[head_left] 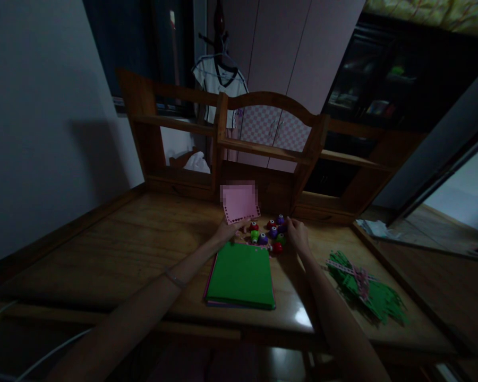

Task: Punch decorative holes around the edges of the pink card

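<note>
My left hand [231,228] is closed on the lower edge of a pink paper sheet [241,201], which it holds up over the desk. A row of small cut-out holes runs along the sheet's bottom and side edges. My right hand [297,232] has its fingers curled at a dark purple craft punch [282,229], at the right side of a cluster of punches. Between my hands stand a red punch [254,226], a light green punch [254,237] and several other purple, red and green ones. In front of them lies a stack of coloured paper [241,276], green on top.
A heap of green paper strips [366,292] with pink strips across it lies on the desk's right side. The wooden desk [115,249] has a raised shelf unit [269,151] along its back. A shirt [217,79] hangs behind it.
</note>
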{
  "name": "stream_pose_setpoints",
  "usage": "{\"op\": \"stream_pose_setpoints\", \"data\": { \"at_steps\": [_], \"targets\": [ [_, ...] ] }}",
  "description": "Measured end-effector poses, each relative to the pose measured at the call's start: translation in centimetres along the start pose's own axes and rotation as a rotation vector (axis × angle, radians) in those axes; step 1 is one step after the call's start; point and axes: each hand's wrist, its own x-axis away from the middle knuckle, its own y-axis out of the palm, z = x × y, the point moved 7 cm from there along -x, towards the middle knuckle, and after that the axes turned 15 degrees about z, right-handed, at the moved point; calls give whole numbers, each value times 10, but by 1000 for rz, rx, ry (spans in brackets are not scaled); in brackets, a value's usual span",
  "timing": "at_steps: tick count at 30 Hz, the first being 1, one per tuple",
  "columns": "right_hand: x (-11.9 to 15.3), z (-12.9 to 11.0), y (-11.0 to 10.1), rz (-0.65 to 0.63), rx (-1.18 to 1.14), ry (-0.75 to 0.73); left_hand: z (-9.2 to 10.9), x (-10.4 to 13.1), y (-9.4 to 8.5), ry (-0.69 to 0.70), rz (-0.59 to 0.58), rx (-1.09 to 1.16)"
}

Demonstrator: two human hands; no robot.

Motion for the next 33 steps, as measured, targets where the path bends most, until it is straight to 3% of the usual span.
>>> {"op": "stream_pose_setpoints", "data": {
  "at_steps": [25, 33],
  "targets": [
    [0, 3, 1, 0, -24, 8, 3, 1, 4, 64, -40, 25],
    [0, 3, 2, 12, -46, -10, 8, 4, 6, 29, -44, 23]
  ]
}}
